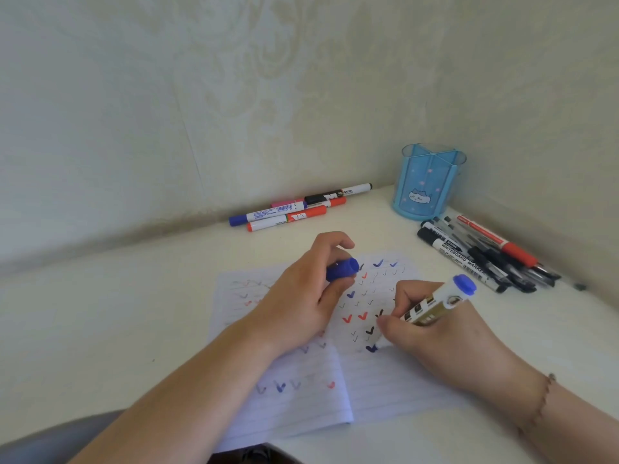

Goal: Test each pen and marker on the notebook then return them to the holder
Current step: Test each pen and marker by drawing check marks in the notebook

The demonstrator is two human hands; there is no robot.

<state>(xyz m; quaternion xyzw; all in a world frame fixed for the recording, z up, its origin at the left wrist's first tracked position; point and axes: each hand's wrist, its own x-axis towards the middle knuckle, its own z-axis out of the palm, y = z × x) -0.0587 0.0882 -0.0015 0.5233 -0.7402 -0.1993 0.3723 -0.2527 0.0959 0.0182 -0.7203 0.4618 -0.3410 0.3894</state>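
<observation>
An open lined notebook (pixel 385 386) lies on the white table, its pages covered with blue, red and black tick marks. My right hand (pixel 432 333) grips a blue whiteboard marker (pixel 438 299) with its tip touching the right page beside a fresh blue tick. My left hand (pixel 301 296) rests on the notebook and holds the marker's blue cap (pixel 342 269) between thumb and fingers. The blue translucent pen holder (pixel 425 185) stands in the far right corner with nothing visible inside it.
Several markers (pixel 294 209) lie in a row against the back wall. A pile of black pens and whiteboard markers (pixel 482 252) lies to the right of the notebook, below the holder. Walls close the table at the back and right.
</observation>
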